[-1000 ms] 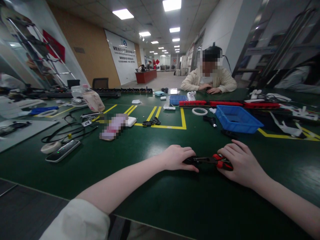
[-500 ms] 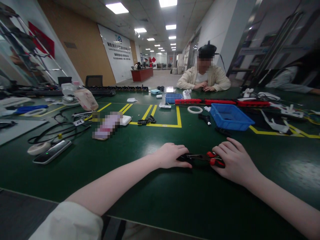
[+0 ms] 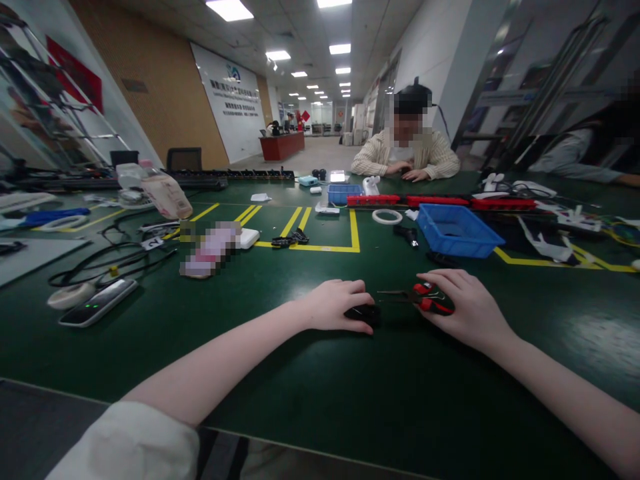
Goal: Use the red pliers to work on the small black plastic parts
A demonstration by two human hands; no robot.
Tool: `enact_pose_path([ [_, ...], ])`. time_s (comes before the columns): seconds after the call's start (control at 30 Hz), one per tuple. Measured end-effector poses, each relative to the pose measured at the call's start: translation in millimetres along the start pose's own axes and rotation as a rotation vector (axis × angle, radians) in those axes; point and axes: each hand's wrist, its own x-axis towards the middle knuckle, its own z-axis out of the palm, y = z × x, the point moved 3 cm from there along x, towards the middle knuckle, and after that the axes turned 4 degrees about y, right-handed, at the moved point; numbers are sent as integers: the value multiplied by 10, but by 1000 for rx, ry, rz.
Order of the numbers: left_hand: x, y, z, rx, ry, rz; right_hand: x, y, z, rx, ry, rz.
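Note:
Near the middle of the green table, my left hand [image 3: 337, 305] is closed around a small black part [image 3: 364, 314], which pokes out between thumb and fingers. What kind of part it is cannot be made out. To its right, my right hand [image 3: 467, 308] grips red-and-black needle-nose pliers [image 3: 425, 298] by the handles. The pliers' long thin jaws point left and lie just above and beside the black part, apart from it. A spring shows between the handles.
Beyond my right hand stand a blue bin [image 3: 457, 230] and a black tool [image 3: 406, 235]. Black clips [image 3: 291, 238] lie by yellow tape lines. At left are a phone [image 3: 213, 250], a handheld device [image 3: 99, 302] and black cables [image 3: 107, 257]. Another person [image 3: 407, 143] sits opposite.
The plier jaws have come away from the black part and moved up, and a gap shows between them. My left hand has shifted slightly left, still holding the part.

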Motion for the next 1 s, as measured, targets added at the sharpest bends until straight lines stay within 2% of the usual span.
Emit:
enact_pose_path([
  [0.33, -64, -38, -108, -75, -57, 18, -20, 185, 142, 195, -120, 243],
  [0.6, -109, -98, -81, -74, 9, 63, 12, 224, 126, 306, -154, 213],
  [0.83, -137, -230, -92, -110, 65, -20, -75, 500, 114, 207, -357, 313],
  [1.0, -152, -268, -127, -168, 21, -62, -71, 509, 23, 215, -431, 268],
])
